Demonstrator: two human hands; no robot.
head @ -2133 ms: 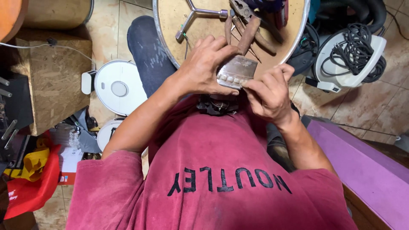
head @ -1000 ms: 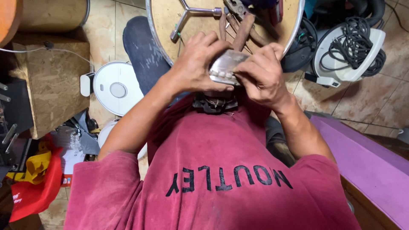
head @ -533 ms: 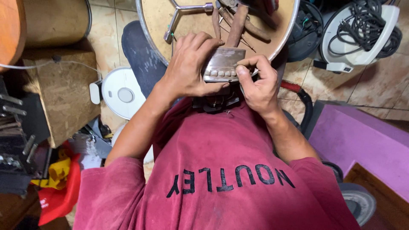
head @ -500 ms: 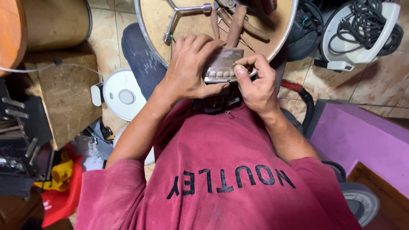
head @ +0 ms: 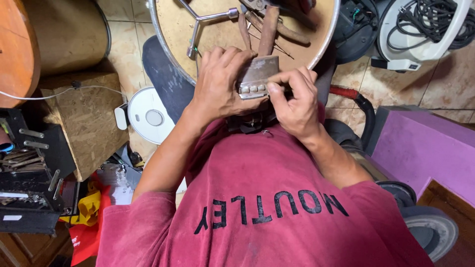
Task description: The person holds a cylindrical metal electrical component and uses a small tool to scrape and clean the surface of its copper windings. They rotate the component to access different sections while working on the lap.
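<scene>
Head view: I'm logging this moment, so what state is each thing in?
Metal part: held up between both hands.
Left hand: grip closed on it.
Right hand: pinching its edge.
Round tray: holding tools.
White disc: flat on the floor.

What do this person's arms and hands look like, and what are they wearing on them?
Both arms are bare from the short sleeves down. The left hand and right hand wear no gloves, and no rings or watch show. The sleeves belong to a dark red T-shirt with black block lettering across the chest.
</scene>
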